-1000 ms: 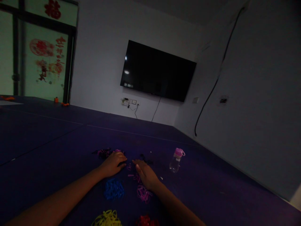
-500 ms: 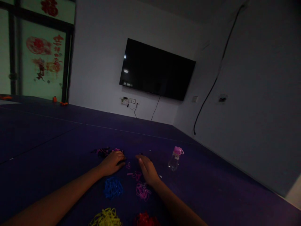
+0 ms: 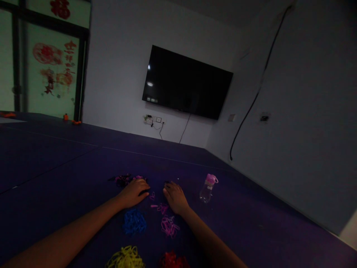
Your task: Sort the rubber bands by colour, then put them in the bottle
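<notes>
My left hand point(image 3: 134, 193) lies flat, fingers loosely spread, on the mixed pile of rubber bands point(image 3: 124, 180); my right hand point(image 3: 174, 196) rests open just beside it, holding nothing. The bands look light, soft and tangly, best pinched singly at a loop.

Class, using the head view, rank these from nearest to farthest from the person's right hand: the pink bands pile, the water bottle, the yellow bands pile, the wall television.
From the right hand:
1. Pink bands pile, just below its wrist.
2. Water bottle, off to its right.
3. Yellow bands pile, bottom edge, lower left.
4. Television, on the far wall.
</notes>
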A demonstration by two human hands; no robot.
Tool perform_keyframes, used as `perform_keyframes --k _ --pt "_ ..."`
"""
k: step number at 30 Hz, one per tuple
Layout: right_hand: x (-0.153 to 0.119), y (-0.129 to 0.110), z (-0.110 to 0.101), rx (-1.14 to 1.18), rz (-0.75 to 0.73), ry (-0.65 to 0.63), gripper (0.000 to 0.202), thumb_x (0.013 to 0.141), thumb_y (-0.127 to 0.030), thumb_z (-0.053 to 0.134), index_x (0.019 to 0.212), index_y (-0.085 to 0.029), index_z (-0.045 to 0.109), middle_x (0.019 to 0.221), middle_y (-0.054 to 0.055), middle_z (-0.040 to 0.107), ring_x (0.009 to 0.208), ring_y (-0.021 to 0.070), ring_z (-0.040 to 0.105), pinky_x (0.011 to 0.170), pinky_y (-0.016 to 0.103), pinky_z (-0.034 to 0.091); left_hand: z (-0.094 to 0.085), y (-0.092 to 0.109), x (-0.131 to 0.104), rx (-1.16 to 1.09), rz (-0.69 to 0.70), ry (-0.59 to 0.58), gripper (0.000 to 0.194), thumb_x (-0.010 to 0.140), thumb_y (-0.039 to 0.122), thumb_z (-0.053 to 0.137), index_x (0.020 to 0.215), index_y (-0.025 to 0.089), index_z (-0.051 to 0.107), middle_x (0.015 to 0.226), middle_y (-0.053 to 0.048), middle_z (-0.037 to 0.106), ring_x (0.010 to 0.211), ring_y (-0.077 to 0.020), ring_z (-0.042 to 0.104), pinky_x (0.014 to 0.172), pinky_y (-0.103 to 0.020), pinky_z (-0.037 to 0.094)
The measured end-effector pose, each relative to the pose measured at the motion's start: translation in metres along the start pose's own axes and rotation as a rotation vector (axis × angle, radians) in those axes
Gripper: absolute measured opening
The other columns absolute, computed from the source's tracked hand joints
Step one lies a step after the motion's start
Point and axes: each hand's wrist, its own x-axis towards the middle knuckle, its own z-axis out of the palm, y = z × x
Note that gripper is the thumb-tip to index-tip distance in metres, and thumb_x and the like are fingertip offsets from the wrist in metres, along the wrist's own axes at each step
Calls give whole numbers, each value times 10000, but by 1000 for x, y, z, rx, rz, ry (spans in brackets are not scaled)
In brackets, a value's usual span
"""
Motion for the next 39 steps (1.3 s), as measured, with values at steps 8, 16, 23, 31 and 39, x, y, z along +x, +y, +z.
perform_keyframes --k 8,16,23,31,39 --pt "-1 0 -9 134 -73 98 488 950 -422 238 1034 -163 643 1045 121 649 1066 227 552 944 391 382 -1 0 2 9 23 -7 213 826 246 528 1000 188 636 994 -71 669 986 -207 572 899 -374 416" --pt "-2 3 0 75 -81 56 518 944 -464 215 1165 -185 592 1195 117 592 1229 259 414 998 451 317 1 -2 1 3 -8 -16 229 833 287 534 1018 194 634 1015 -70 666 1012 -218 562 913 -389 401" --pt "-3 -6 -14 144 -182 35 554 948 -479 198 915 -177 661 903 92 671 914 186 596 861 329 402 0 -2 2 -16 -9 -30 213 835 281 531 1007 209 634 1007 -63 670 1005 -214 570 921 -385 392" --pt "-13 -10 -14 388 -178 72 608 923 -544 199 897 -193 695 838 82 697 818 175 638 771 303 466 0 -1 1 -19 -7 -29 249 860 341 502 1018 201 633 1022 -74 669 1009 -219 569 906 -386 401" --pt "-5 -30 -12 673 -229 -192 636 889 -611 174 1170 -235 604 1204 63 603 1180 199 497 1027 401 339 -1 -1 2 -9 24 -49 237 867 323 480 997 200 636 1002 -77 670 988 -215 574 881 -373 411"
